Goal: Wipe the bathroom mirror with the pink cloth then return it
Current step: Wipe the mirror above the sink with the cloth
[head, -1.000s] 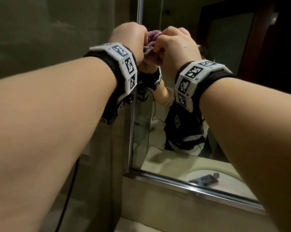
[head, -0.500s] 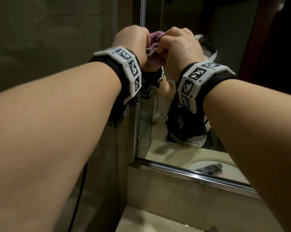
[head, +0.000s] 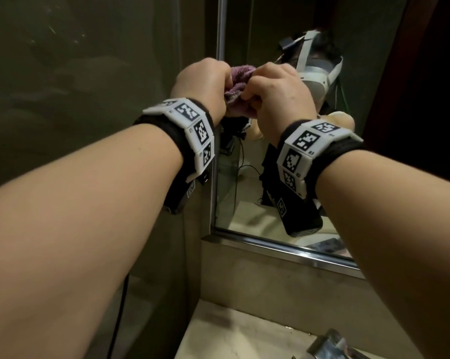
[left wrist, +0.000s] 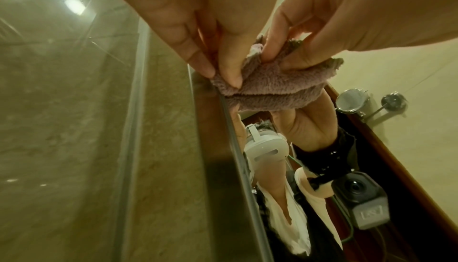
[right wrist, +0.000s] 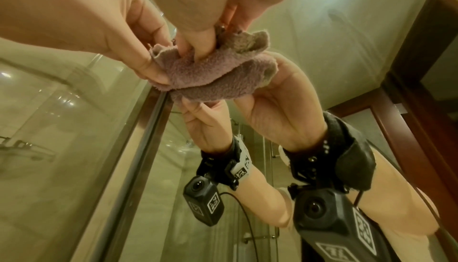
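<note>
Evidently the wiping is under way: the left hand (head: 202,82) and right hand (head: 278,95) both pinch the bunched cloth (left wrist: 270,88), thumbs and fingertips curled into its folds, and press it against the mirror (head: 268,40) right beside the glass's left edge. How much glass is already wiped I cannot tell, as no streaks show. Judging by this, more wiping may remain, and the return is still to come.

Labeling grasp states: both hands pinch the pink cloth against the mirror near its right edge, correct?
Not quite: it is the mirror's left edge, as the head view shows. Left hand and right hand both pinch the pink cloth there.
</note>
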